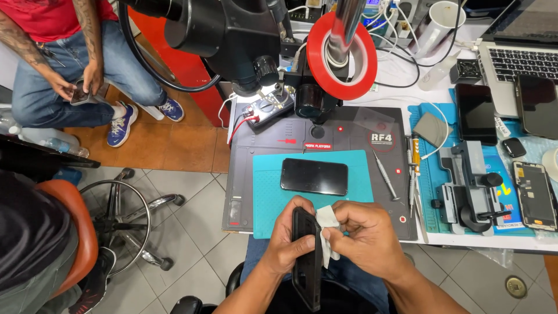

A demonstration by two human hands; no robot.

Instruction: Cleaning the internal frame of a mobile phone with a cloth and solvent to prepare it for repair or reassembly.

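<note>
My left hand (286,241) is clamped around a dark phone frame (306,261), held on edge over my lap just below the bench edge. My right hand (366,232) has thumb and fingers pressed together on a small white wipe (327,224), which lies against the frame's upper end. Just beyond my knuckles, a black phone (314,176) lies flat on a teal mat (267,197), which sits on a dark work platform (244,157). A thin screwdriver (384,173) rests to the right of the phone. Farther up, a microscope head (232,35) and a roll of red tape (342,55) hang over the bench. At far left, another person's hand (88,78) holds a phone.
</note>
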